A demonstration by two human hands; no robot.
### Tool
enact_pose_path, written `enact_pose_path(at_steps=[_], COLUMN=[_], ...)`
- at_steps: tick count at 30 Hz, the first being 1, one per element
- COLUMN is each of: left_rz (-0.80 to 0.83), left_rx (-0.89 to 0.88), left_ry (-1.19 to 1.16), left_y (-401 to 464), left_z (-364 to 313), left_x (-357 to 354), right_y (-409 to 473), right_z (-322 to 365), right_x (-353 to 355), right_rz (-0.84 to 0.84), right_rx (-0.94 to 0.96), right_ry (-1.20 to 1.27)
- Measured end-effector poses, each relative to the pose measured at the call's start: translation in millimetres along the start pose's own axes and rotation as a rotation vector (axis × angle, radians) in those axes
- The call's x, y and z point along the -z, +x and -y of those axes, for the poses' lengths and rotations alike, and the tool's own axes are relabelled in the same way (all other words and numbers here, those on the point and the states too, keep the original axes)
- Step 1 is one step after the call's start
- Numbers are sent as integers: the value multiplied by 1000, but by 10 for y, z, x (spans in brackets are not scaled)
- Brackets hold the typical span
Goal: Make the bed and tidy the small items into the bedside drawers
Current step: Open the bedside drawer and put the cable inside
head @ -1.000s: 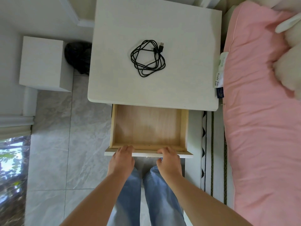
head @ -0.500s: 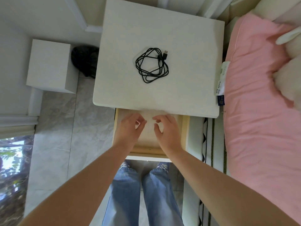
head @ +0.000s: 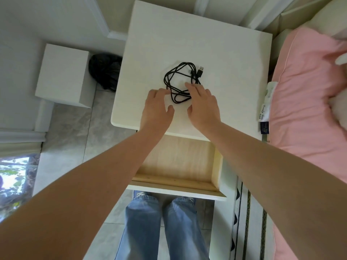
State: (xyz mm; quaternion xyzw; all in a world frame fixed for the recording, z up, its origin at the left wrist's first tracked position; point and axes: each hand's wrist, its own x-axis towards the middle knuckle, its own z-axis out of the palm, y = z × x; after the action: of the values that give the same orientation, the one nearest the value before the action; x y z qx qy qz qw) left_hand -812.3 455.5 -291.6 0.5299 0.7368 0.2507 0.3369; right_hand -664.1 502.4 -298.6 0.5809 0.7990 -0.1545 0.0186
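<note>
Coiled black USB cable (head: 181, 82) lay on white bedside table (head: 221, 53). Left hand (head: 156, 107) rested flat at coil's left edge, fingers straight. Right hand (head: 203, 104) covered coil's right side, fingers extended; pinch possibly begun, could not tell. Wooden drawer (head: 180, 162) stood open below. Pink bedding (head: 308, 102) at right.

Black USB cable (head: 180, 81) loosely coiled on white bedside table (head: 216, 53), wooden drawer (head: 178, 162) pulled open below
</note>
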Motion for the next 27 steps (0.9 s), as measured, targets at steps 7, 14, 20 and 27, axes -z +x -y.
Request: enact_pose_path(at_steps=[7, 14, 20, 27], left_rz=[-210, 91, 62, 207], left_rx=[590, 855, 901, 827], left_ry=[-474, -811, -1239, -942], left_y=[-509, -811, -1021, -1245], left_z=[-18, 72, 92, 239], left_x=[-113, -319, -310, -88], right_y=[-170, -669, -1210, -1620], right_z=[-2, 232, 448, 246], right_x=[-105, -183, -173, -148], right_rz=[-147, -25, 85, -102], right_rx=[100, 58, 114, -151], right_ry=[-74, 91, 299, 466])
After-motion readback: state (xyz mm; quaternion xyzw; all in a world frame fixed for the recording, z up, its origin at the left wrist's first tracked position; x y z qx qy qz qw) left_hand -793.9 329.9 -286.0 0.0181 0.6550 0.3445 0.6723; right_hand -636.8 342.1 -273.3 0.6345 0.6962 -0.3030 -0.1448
